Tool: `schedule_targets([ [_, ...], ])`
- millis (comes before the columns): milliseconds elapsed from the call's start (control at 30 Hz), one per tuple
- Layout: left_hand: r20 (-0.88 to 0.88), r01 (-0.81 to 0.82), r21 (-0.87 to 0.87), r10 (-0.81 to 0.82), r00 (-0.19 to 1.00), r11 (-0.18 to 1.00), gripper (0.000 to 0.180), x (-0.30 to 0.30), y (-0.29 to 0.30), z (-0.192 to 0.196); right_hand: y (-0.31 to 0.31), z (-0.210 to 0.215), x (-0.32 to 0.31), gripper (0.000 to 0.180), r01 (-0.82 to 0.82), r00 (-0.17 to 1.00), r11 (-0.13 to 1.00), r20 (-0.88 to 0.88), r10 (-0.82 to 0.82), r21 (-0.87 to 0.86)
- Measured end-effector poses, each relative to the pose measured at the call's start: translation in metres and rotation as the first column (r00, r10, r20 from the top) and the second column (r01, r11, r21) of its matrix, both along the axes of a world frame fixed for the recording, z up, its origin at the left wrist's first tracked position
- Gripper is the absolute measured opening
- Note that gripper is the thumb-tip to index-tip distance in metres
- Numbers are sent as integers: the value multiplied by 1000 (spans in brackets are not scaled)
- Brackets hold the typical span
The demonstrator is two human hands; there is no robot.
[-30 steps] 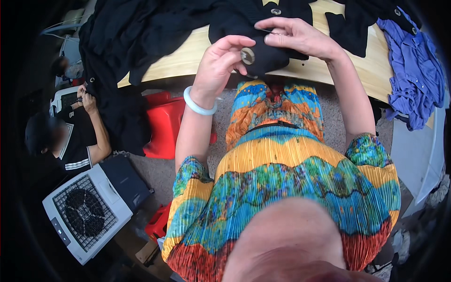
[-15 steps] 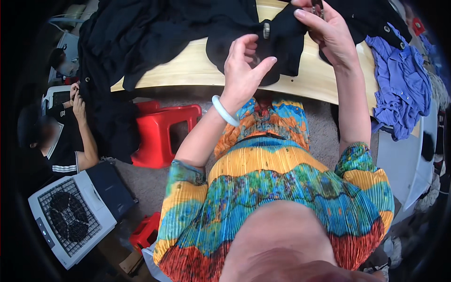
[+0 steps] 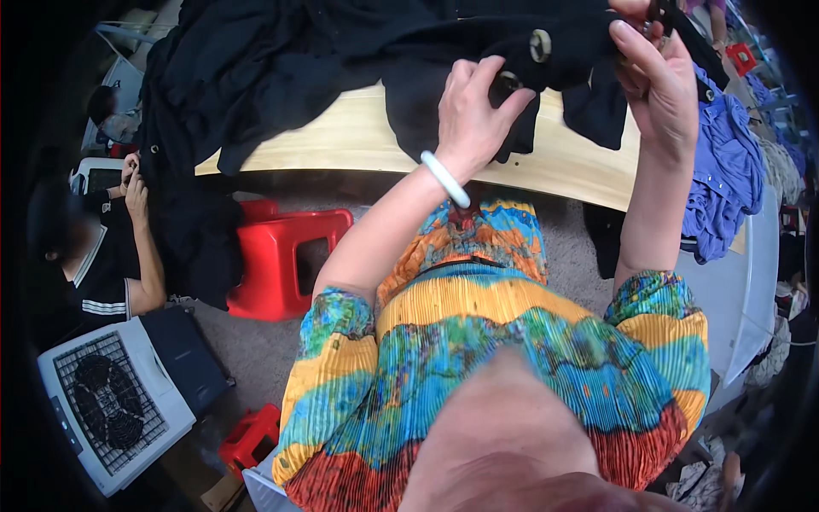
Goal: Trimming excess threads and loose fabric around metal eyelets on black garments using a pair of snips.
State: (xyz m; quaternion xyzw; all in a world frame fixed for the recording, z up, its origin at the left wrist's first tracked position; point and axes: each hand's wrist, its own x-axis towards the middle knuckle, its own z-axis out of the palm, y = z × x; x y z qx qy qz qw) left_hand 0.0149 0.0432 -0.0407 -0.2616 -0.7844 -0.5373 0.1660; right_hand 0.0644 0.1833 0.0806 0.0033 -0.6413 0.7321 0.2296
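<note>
A black garment (image 3: 426, 64) with large ring-like buttons lies across the wooden table in front of me. My left hand (image 3: 479, 115), a pale bangle on its wrist, has its fingers curled at the garment's edge around a dark button (image 3: 509, 81). Just to the right, another button (image 3: 539, 45) with a pale rim stands out on the black cloth. My right hand (image 3: 661, 90) is raised at the upper right, closed on a small dark metal tool (image 3: 660, 12). That tool is partly hidden by the fingers and cut off by the dark rim.
A crumpled purple garment (image 3: 725, 171) hangs at the right end of the wooden table (image 3: 333, 124). Red stools (image 3: 273, 264) and a fan unit (image 3: 111, 397) stand at the left. A co-worker (image 3: 94, 247) sits at far left, both hands on black cloth.
My right hand has moved right and slightly up with the tool. The black cloth and its buttons have shifted right, and my left hand has followed, its fingers closing around the button.
</note>
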Motion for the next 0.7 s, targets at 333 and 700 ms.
schedule_targets([
  [333,-155,365,183,-340,928,913,13,-9,-63,61,47,13,30,23,284,951,951,-160,-264,122],
  [700,718,379,210,-405,566,901,22,-18,-91,-44,31,-96,-5,24,-94,971,925,240,3,368],
])
